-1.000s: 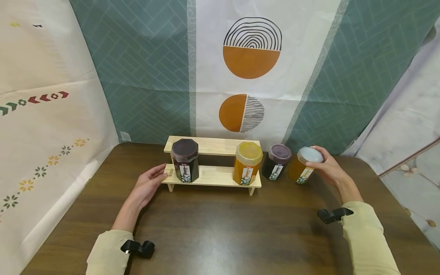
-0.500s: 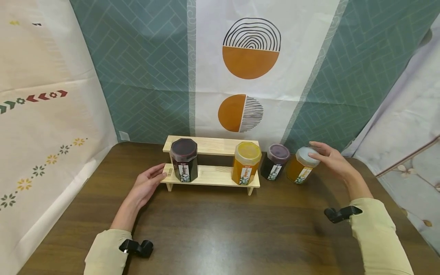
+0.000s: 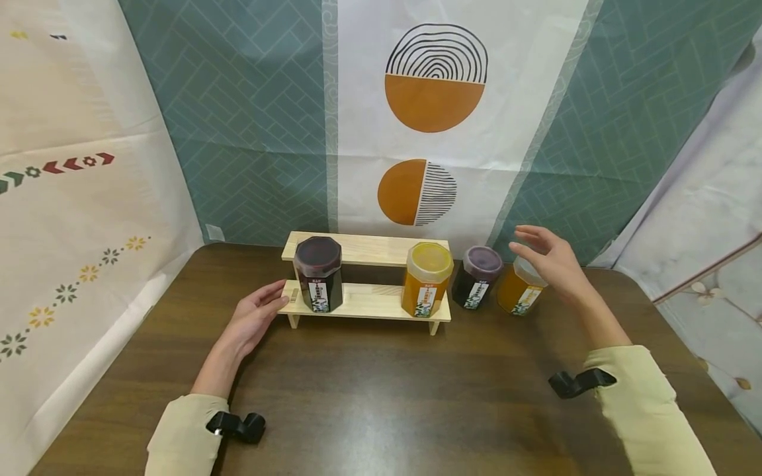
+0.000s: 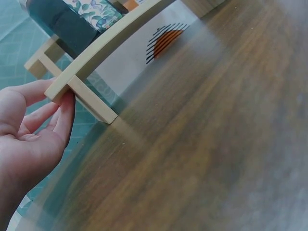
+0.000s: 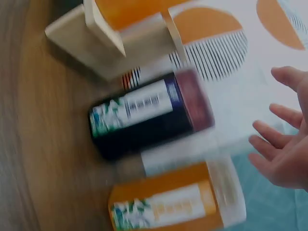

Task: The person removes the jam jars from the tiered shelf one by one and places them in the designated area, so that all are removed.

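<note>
right hand [image 3: 550, 261] above amber jar [image 3: 519, 291]

A staged recording set: patterned backdrop cloths [image 3: 250, 132] enclose a wooden table [image 3: 381, 396].

Dark wooden table [image 3: 381, 396], teal herringbone backdrop [image 3: 256, 132], white banner with orange half-circles [image 3: 434, 99], floral cloth [image 3: 71, 218]

left grip [image 3: 253, 318] relaxed; right grip [image 3: 549, 259] raised, spread.
</note>
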`<state>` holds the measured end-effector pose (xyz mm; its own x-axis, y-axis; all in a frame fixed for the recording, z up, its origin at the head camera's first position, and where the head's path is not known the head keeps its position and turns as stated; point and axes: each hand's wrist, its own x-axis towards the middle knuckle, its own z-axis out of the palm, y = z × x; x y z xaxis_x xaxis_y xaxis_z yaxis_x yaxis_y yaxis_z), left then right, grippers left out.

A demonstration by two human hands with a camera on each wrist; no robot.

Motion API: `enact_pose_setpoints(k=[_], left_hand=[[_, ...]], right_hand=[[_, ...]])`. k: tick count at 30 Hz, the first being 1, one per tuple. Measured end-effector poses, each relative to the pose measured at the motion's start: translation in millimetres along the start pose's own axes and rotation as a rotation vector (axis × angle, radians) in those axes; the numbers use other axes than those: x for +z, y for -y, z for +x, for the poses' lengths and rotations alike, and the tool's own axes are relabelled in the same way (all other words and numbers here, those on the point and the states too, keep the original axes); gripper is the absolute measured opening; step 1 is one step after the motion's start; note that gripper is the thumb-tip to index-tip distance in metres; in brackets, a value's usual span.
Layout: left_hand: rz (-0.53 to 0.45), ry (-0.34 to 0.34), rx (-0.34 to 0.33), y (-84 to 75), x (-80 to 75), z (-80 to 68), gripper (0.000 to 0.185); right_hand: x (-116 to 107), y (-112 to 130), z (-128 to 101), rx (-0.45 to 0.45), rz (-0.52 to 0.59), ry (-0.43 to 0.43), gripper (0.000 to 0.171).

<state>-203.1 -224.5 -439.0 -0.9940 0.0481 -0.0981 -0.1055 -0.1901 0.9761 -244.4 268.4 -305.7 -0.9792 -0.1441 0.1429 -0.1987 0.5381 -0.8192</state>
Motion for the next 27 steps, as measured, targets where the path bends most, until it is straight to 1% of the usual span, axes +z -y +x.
enact_pose_setpoints(k=[2,6,13,18,22,27], left_hand=[[-0.001,0.003,0.007,-0.5,0.3,-0.1,0.06],[-0.012,0.008,0.023,-0.3,0.3,-0.1,0.058],[-0.013,0.003,0.017,-0.2,0.4,-0.1,0.057],[-0.007,0.01,0.019,-0.4,1.9,0.5,0.057],[0.007,0.006,0.017,-0.1,2.0,0.6,0.057],[0.01,-0.004,0.01,0.3,0.6,0.0,0.058]], right_hand=[[10,6,0,-0.036,0.029,0.041,0.059],[32,13,0,-0.084,0.131,0.135,0.057],[69,19,6,-0.121,0.311,0.293,0.059],[88,25,10,-0.133,0.435,0.369,0.063],[100,31,12,-0.123,0.451,0.385,0.069],[108,34,16,-0.072,0.406,0.341,0.075]])
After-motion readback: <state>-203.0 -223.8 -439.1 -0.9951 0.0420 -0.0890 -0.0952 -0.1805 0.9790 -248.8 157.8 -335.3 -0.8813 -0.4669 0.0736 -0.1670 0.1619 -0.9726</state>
